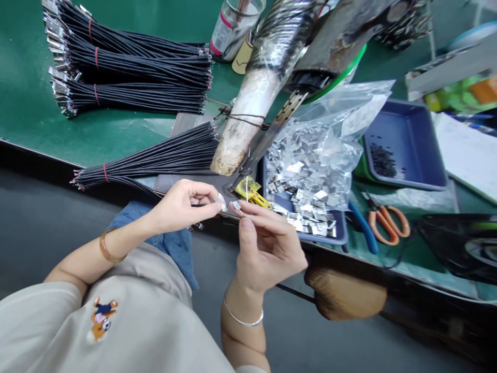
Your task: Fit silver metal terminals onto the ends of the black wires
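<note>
My left hand [188,204] is closed in a pinch at the bench's front edge. Something whitish shows at its fingertips, too small to make out. Just to the right, my right hand [267,238] pinches a small silver metal connector piece [236,205] between thumb and fingers. The two sets of fingertips almost meet. A bundle of black cables [155,160], tied with a red band, lies behind my left hand. Near my right fingers is a yellow plastic tool [254,194]. Above it, a soldering iron [272,134] points down beside a pale wrapped tube [248,119].
More banded black cables [143,57] lie at the back left. A blue tray [341,233] holds loose metal connector shells [314,207] and a plastic bag [330,140]. To the right are a dark blue bin [415,150], orange-handled scissors [388,225] and blue-handled pliers [363,225].
</note>
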`<state>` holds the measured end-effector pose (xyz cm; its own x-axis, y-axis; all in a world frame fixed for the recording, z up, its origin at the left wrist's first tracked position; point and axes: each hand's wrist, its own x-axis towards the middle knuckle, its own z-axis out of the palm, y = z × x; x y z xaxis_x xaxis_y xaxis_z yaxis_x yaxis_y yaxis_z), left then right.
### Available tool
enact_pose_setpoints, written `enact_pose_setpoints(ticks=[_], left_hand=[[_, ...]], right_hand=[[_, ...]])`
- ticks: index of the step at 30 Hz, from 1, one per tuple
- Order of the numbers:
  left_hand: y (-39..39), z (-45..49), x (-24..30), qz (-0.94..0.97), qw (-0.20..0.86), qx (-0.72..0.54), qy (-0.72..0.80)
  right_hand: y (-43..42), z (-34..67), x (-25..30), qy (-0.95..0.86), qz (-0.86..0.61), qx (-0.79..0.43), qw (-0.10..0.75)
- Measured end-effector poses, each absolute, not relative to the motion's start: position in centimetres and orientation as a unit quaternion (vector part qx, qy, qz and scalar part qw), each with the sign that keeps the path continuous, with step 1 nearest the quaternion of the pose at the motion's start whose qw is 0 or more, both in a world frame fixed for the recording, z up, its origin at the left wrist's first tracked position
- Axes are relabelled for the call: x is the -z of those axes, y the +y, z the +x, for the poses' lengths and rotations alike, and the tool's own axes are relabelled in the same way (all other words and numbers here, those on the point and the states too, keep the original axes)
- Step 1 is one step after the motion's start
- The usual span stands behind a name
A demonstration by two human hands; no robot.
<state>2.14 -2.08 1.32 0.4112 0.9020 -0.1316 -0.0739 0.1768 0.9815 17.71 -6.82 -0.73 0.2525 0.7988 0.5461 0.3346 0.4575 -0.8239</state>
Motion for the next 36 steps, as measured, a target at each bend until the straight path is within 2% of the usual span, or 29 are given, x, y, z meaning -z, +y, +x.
enact_pose_setpoints(ticks=[6, 10, 15, 20, 23, 29, 36], left_hand=[[-2.1, 2.4, -1.0, 0.49, 0.665, -0.397, 0.4], [-2.3, 2.6, -0.8, 0.498, 0.647, -0.402, 0.414], [-2.5, 2.7, -0.8, 0.524, 0.63, -0.395, 0.416], [-2.3, 2.5, -1.0, 0.498, 0.655, -0.395, 0.409], [-2.0, 2.5, -1.0, 0.49, 0.66, -0.404, 0.4], [-1.8, 2.9, -0.9, 0.485, 0.644, -0.427, 0.41], [-1.8, 3.6, -1.1, 0.479, 0.624, -0.434, 0.44]], right_hand=[[-6.7, 17.6, 0.5, -0.56, -0.488, -0.214, 0.634], [-6.6, 17.6, 0.5, -0.561, -0.478, -0.13, 0.663], [-6.8, 17.7, 0.9, -0.682, -0.45, -0.023, 0.576], [-6.6, 17.5, 1.7, -0.607, -0.48, -0.085, 0.628], [-6.4, 17.5, 1.9, -0.628, -0.491, -0.095, 0.596], [-6.2, 17.6, 2.0, -0.697, -0.462, 0.022, 0.547], [-6.1, 17.6, 2.5, -0.657, -0.525, -0.031, 0.54]])
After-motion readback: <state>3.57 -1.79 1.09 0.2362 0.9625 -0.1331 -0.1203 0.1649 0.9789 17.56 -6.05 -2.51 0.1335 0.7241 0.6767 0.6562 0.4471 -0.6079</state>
